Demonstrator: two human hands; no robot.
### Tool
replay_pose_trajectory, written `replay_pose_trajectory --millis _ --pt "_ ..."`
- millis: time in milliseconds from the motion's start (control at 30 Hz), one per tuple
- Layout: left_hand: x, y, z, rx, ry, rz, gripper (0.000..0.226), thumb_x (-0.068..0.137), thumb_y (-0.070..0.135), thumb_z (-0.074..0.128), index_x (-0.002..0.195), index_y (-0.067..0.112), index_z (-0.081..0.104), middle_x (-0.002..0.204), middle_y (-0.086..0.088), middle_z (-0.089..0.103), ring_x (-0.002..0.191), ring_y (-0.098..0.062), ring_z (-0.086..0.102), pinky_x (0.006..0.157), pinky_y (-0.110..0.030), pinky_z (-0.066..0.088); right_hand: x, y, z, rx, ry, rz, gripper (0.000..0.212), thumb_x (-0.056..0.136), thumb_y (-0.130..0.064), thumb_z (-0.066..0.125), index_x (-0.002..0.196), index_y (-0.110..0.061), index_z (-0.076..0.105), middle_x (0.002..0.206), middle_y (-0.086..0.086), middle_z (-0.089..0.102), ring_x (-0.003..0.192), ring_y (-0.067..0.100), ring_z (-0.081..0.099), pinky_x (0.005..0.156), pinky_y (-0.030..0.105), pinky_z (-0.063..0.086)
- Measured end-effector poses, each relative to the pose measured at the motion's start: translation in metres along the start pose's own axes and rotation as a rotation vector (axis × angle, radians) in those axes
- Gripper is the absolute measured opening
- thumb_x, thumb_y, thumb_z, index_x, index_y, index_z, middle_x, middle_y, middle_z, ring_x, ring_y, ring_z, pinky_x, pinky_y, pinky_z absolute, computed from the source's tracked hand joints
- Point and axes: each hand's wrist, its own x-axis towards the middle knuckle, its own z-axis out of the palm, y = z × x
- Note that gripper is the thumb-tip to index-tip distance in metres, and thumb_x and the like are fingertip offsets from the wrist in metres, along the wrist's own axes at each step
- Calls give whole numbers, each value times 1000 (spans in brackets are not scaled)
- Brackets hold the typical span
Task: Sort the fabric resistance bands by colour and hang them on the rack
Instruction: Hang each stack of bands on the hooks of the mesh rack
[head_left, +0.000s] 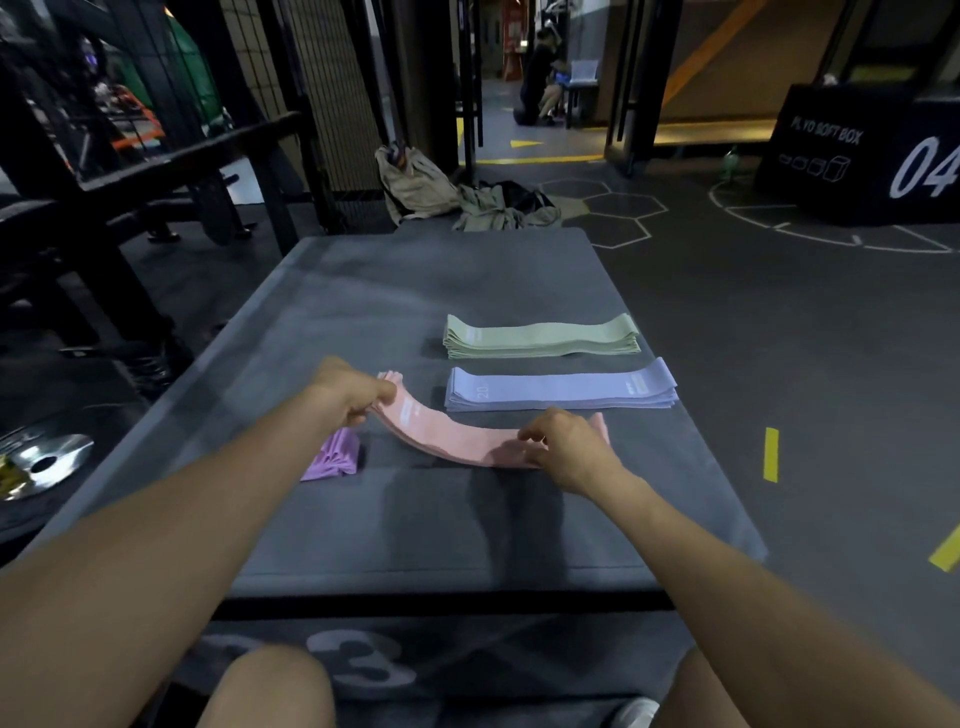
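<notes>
Pink bands (457, 441) pinched at both ends — left hand (348, 389), right hand (563, 447); green stack (540, 338), blue stack (561, 387) beyond

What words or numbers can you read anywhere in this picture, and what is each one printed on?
"PLYO SOFT BOX": side of the black plyo box at far right.
"04": same box, large white digits.
"3": front of the near plyo box under the mat; a digit before it is hidden by the arm.
"20": blue resistance band stack; the rest of its print is blurred.
White labels on the pink bands and green bands: too blurred to read.
</notes>
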Motion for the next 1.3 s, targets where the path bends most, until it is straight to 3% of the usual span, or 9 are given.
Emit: replay_pose_trajectory --millis 233,333,433,600,733,833,967,1133,1300 --pt "-34 36 50 -19 -155 102 24 67 6 75 64 9 50 61 -6 50 54 -17 49 58 -27 50 -1 -5 -17 447 81 98 21 89 -14 61 108 -6 65 94 5 65 88 20 58 84 27 45" --pt "-50 49 85 4 -206 141 52 44 21 82 87 0 63 80 -17 63 67 -21 56 62 -31 49 -6 1 -33 846 47 150 18 95 -6 50 102 5 62 79 10 58 71 19 50 67 24 45" --pt "-61 51 113 90 -266 159 73 51 25 83 111 -9 59 77 -19 60 64 -23 55 53 -21 35 -9 11 -39 973 12 196 19 98 -6 44 91 2 61 71 8 57 63 14 50 59 18 46" --pt "-71 58 140 114 -242 179 42 53 20 77 87 0 64 79 -18 65 75 -26 65 60 -23 43 -7 36 -35 969 30 247 27 97 -6 44 75 -5 60 79 16 61 63 17 54 62 24 47" --pt "-72 54 156 207 -284 255 29 68 24 73 54 13 50 57 -2 50 63 -20 48 63 -25 39 -5 50 -30 966 50 307 25 96 -6 47 74 -4 59 68 12 59 60 22 56 72 39 55" --pt "-70 46 159 245 -369 351 10 81 21 63 76 14 69 77 -3 62 74 -17 53 72 -24 42 0 60 -22 836 72 366 35 91 -18 57 57 -11 54 59 10 52 63 25 53 79 53 52" --pt "-65 32 151 321 -455 399 28 85 14 55 105 27 69 107 8 69 104 -10 61 98 -26 44 0 61 -19 774 143 433 47 82 -32 70 48 -15 41 46 1 40 54 20 44 60 37 44" --pt "-62 20 146 332 -455 443 42 65 22 57 102 40 67 101 13 71 103 -9 63 97 -30 48 0 54 -19 564 165 495 45 75 -35 75 51 -13 44 48 -1 46 49 15 47 39 20 32" --pt "-55 5 136 335 -369 612 33 85 -4 54 107 16 68 113 0 65 104 -12 60 98 -24 45 4 50 -19 454 186 519 17 75 -18 65 70 -3 60 68 9 58 63 23 55 41 22 31"
